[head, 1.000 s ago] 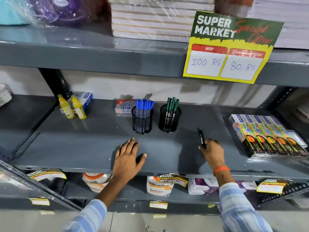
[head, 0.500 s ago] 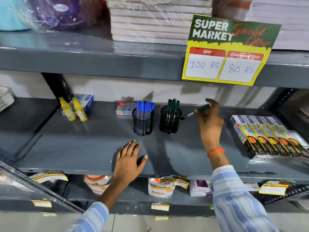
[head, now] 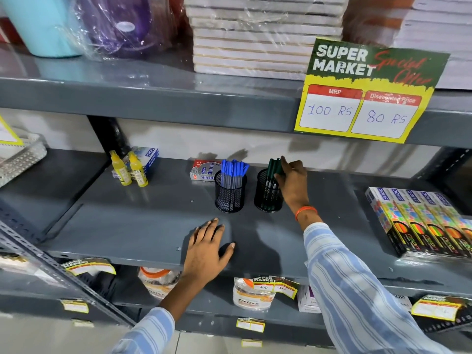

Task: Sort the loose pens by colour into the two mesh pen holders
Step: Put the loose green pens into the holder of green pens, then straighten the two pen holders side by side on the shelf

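Two black mesh pen holders stand side by side on the grey middle shelf (head: 127, 226). The left holder (head: 230, 194) is full of blue-capped pens (head: 233, 168). The right holder (head: 268, 192) contains several green pens (head: 271, 169). My right hand (head: 293, 182) is at the right holder's rim, fingers closed around the top of a green pen standing in the holder. My left hand (head: 207, 249) rests flat on the shelf's front edge, fingers spread, holding nothing. No loose pens show on the shelf.
Two yellow glue bottles (head: 129, 168) and a blue box stand at the back left. A small red and grey box (head: 204, 169) lies behind the left holder. Colourful flat boxes (head: 421, 221) fill the right end. A price sign (head: 367, 90) hangs from the shelf above.
My right hand lifted a green pen from the shelf, carried it left to the right holder and lowered it among the green pens. The left hand stayed in place.
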`<control>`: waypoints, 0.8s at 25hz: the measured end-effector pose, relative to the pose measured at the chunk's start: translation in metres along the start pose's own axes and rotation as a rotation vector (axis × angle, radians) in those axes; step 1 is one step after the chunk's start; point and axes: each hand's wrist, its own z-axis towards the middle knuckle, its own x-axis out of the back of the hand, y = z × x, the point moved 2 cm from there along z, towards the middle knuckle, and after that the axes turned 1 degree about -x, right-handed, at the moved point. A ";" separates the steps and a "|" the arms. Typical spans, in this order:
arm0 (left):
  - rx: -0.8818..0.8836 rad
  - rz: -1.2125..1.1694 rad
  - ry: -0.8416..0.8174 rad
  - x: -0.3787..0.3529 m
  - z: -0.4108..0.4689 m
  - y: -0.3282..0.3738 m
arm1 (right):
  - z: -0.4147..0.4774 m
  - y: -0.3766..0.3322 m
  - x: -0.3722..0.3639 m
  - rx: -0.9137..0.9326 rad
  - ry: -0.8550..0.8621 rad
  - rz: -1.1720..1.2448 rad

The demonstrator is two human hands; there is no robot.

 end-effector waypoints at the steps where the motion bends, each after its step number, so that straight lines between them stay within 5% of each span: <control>1: -0.001 -0.002 -0.008 0.000 0.000 -0.001 | 0.001 0.000 0.000 0.000 0.022 0.010; 6: 0.097 -0.131 -0.001 0.001 0.009 -0.002 | -0.022 0.010 -0.001 -0.130 0.290 0.368; 12: 0.357 -0.739 0.051 0.010 0.080 0.000 | -0.046 0.023 -0.050 -0.356 -0.069 0.587; 20: 0.473 -0.795 0.051 -0.002 0.106 -0.003 | -0.050 0.031 -0.055 -0.447 -0.114 0.552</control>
